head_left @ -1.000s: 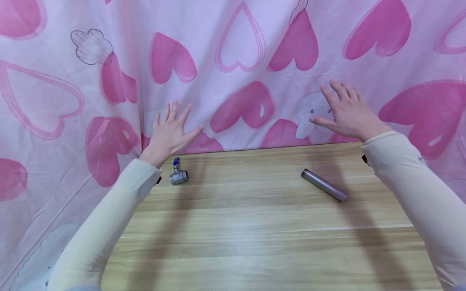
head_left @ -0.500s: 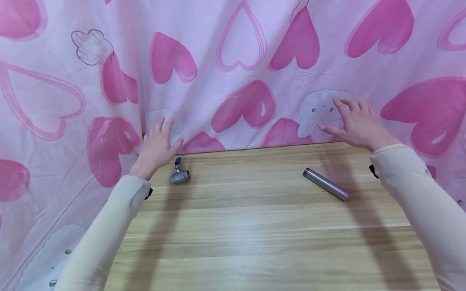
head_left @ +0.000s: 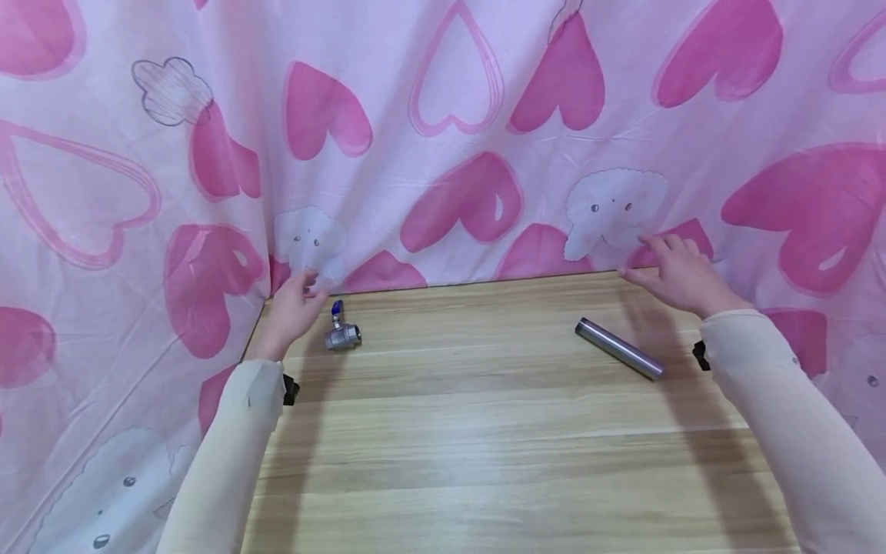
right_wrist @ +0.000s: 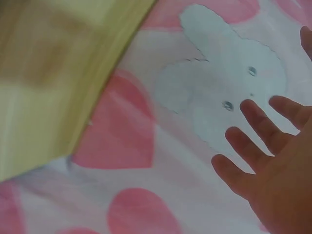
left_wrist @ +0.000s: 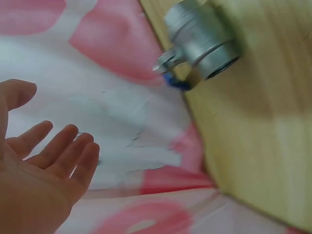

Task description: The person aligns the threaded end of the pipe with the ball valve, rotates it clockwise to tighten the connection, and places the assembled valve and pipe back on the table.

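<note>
Lower than before, left hand is near a valve, right hand a pipe, both loosely spread.

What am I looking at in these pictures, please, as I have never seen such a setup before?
There is no machine here: these are a person's own left hand and right hand, both bare. The wide picture comes from a camera worn on the head, looking forward and down. The two closer pictures come from cameras on the wrists, one for each hand. On the wooden table lie a metal valve with a blue handle, near the left hand, and a grey metallic cylinder, nearer the right. Neither grip holds anything.
</note>
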`<action>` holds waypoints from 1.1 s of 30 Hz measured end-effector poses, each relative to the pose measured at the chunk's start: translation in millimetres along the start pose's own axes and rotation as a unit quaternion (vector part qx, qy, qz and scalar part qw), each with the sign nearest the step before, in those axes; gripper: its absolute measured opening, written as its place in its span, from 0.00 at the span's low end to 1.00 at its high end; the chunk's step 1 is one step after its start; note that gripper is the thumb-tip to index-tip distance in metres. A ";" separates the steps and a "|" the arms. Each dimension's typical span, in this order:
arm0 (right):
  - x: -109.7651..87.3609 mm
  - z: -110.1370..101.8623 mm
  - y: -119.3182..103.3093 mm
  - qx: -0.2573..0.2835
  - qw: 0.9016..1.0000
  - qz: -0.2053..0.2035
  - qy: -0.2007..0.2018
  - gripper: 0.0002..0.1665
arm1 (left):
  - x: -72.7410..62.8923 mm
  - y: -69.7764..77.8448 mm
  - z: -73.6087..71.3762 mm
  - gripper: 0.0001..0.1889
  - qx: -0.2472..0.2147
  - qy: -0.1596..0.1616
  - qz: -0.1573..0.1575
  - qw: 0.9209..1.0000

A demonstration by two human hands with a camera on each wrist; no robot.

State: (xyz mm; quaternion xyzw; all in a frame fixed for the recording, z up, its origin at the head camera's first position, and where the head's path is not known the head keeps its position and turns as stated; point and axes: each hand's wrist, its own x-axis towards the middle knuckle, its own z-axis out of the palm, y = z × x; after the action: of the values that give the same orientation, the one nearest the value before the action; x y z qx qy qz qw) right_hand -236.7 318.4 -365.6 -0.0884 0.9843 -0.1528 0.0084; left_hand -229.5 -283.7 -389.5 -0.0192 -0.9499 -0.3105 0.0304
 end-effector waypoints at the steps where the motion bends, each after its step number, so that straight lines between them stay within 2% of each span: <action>1: -1.2 4.6 2.3 0.001 1.000 0.000 -0.003 0.49 | -0.2 -3.9 3.7 0.29 -0.014 0.000 -0.008 1.000; 5: -6.8 23.2 11.7 -0.003 1.000 -0.010 -0.017 0.45 | -1.2 -19.5 18.6 0.25 -0.054 0.029 -0.028 0.998; 9: -13.1 42.5 18.3 0.014 0.999 -0.015 -0.039 0.44 | -3.5 -37.4 34.5 0.22 -0.063 0.052 -0.047 0.996; 16: -27.0 69.5 21.4 0.045 0.993 0.030 -0.103 0.48 | -9.7 -63.4 56.4 0.29 -0.035 -0.007 -0.093 0.995; 21: -34.4 81.8 27.7 0.039 0.992 0.016 -0.122 0.45 | -14.7 -67.3 64.3 0.38 -0.061 -0.057 -0.128 0.988; 27: -42.0 91.8 34.7 0.040 0.991 0.002 -0.128 0.45 | -15.2 -75.3 74.0 0.48 -0.102 -0.078 -0.134 0.983; 33: -46.5 102.6 37.5 0.038 0.992 -0.010 -0.123 0.45 | -12.8 -78.3 81.1 0.48 -0.116 -0.087 -0.138 0.980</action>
State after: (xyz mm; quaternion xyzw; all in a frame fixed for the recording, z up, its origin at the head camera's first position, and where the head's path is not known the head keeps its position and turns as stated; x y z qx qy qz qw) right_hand -192.9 331.1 -475.2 -0.1156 0.9683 -0.1786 0.1310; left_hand -224.7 -299.1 -501.9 0.0815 -0.9000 -0.4170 -0.0975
